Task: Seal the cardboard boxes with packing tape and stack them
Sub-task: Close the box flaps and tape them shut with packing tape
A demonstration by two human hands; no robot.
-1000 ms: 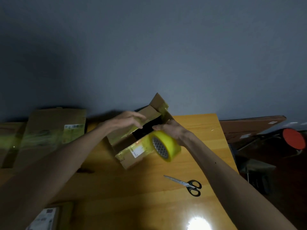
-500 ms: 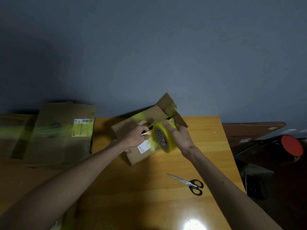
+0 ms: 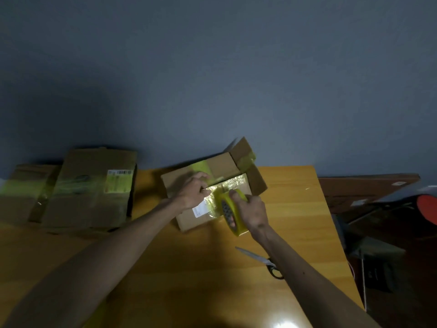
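Note:
A small cardboard box lies on the wooden table near its far edge, with its top flaps folded down and one end flap sticking up at the back right. My right hand grips a yellow tape roll at the box's near right edge. A shiny strip of tape runs from the roll across the box top. My left hand rests on the flaps with its fingertips pinching the tape end.
Two larger cardboard boxes sit at the far left of the table. Scissors lie on the table under my right forearm. To the right, off the table, are a brown board, a red round object and dark clutter.
The flaps have been folded down. My right hand has pulled the roll toward me and to the right, drawing tape over the top. My left hand holds the tape end.

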